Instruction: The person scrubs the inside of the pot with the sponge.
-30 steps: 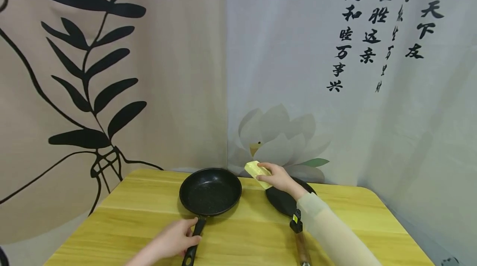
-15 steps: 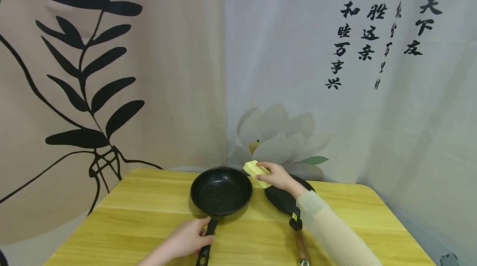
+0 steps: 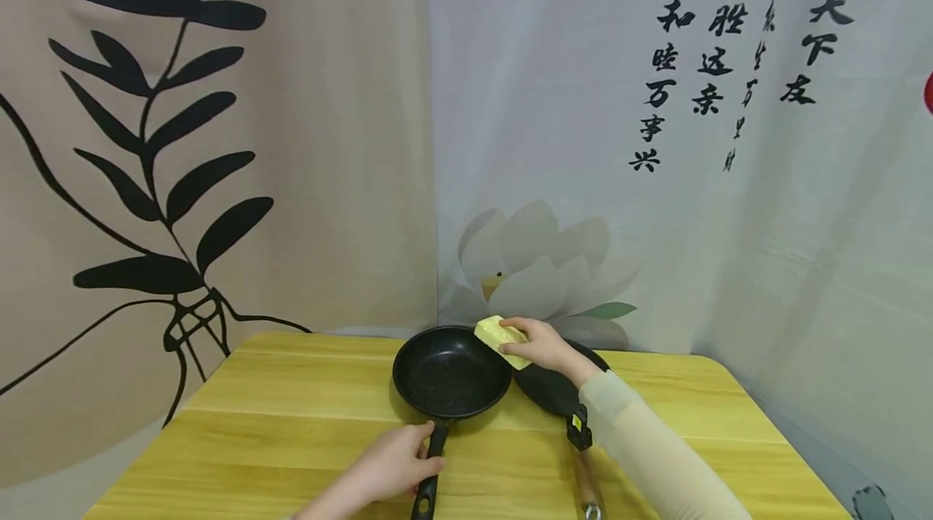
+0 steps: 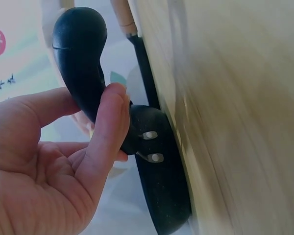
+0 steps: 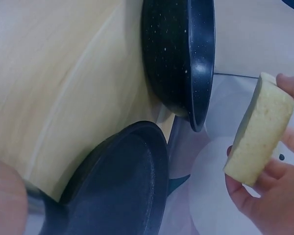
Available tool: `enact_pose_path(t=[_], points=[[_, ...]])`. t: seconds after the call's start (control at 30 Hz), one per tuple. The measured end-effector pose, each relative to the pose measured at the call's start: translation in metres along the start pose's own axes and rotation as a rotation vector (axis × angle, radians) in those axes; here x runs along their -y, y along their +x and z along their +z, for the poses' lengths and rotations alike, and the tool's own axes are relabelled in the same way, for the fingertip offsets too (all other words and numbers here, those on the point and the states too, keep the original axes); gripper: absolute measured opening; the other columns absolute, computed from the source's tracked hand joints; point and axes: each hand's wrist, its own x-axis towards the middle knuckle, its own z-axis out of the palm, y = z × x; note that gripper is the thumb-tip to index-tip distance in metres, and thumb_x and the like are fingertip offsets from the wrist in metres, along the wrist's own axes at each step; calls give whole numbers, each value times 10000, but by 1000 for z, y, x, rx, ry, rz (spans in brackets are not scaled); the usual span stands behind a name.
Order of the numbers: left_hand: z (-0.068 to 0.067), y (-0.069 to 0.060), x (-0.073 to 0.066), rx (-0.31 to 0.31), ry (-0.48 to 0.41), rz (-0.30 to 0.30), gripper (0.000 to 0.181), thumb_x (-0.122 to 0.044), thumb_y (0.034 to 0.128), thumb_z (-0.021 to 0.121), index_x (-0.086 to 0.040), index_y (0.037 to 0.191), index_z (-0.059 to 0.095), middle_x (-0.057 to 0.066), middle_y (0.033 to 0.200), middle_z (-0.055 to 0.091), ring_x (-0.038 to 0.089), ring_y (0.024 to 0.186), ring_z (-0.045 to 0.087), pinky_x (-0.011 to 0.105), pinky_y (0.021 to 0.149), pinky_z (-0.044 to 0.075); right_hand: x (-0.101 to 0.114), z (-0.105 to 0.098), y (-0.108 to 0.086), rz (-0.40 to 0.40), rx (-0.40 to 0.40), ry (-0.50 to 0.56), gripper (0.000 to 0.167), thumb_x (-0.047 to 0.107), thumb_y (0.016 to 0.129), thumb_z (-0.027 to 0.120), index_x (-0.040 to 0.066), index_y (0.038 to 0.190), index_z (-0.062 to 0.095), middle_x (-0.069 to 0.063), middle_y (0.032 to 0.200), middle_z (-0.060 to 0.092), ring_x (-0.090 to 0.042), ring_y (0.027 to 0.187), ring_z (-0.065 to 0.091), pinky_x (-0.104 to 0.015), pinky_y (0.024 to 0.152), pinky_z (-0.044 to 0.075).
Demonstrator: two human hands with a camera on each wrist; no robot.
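My left hand [image 3: 394, 462] grips the handle [image 3: 430, 467] of a black frying pan [image 3: 452, 374], whose round bowl points away from me. In the left wrist view, fingers and thumb pinch the handle [image 4: 78, 54] near its two rivets. Whether the pan's base touches the table cannot be told. My right hand [image 3: 545, 346] pinches a pale yellow block [image 3: 501, 338], which looks sponge-like in the right wrist view. That block [image 5: 260, 132] is held up in the air; from the head it overlaps the frying pan's right rim.
A second, shallower black pan [image 3: 550, 389] lies right of the first, partly hidden under my right arm. Its wooden handle [image 3: 585, 479] points toward me. Both are at the wooden table [image 3: 291, 398], with a printed curtain [image 3: 350, 139] close behind its far edge.
My left hand has shifted the frying pan to the right, closer to the second pan and under the block's edge in view. My right hand with the block has stayed almost still.
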Motion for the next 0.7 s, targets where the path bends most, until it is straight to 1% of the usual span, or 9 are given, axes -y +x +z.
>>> enact_pose_path(t=[0.2,0.37,0.5,0.57,0.63,0.67,0.7], points=[[7,4,0,-37,20,13,638,-213,884,689,197,1315,458,-59,561,562,88,382,507,236,396,372,3,-3,0,-2,50,-26,529,357,902,673,164,1380,556,-63,1415,506,-296,1296,456,-500,1007,394],[9,5,-4,-53,27,15,641,-211,884,691,204,1311,455,-62,539,560,75,371,496,227,371,351,7,-8,1,-45,90,-52,489,322,901,672,164,1355,584,-79,1399,521,-316,1283,466,-524,999,392],[10,5,-7,-56,42,17,652,-213,880,693,213,1309,448,-54,506,555,73,366,491,218,365,322,7,-11,3,-63,119,-89,454,307,897,677,186,1330,612,-66,1372,548,-293,1271,479,-503,999,396],[10,4,-7,-47,37,5,675,-221,869,703,207,1320,441,-46,505,560,75,371,493,213,367,313,8,-12,4,-61,133,-91,444,303,892,685,197,1318,625,-55,1359,560,-261,1187,530,-471,948,426],[9,5,-7,-35,27,-2,703,-233,857,718,202,1331,432,-41,509,562,79,376,491,220,370,309,8,-13,4,-56,152,-91,437,298,889,691,211,1313,631,-36,1347,570,-232,1025,574,-429,864,446],[8,5,-7,-27,19,-6,721,-238,850,726,198,1339,426,-38,512,564,85,380,492,224,373,310,9,-13,5,-55,162,-92,433,296,888,694,220,1309,635,-25,1342,575,-210,971,565,-406,828,440],[8,5,-8,-16,11,-12,739,-244,844,732,193,1350,417,-32,516,568,92,383,497,229,377,312,9,-13,5,-56,172,-94,429,296,886,698,227,1305,639,-16,1338,579,-189,954,561,-386,808,434]])
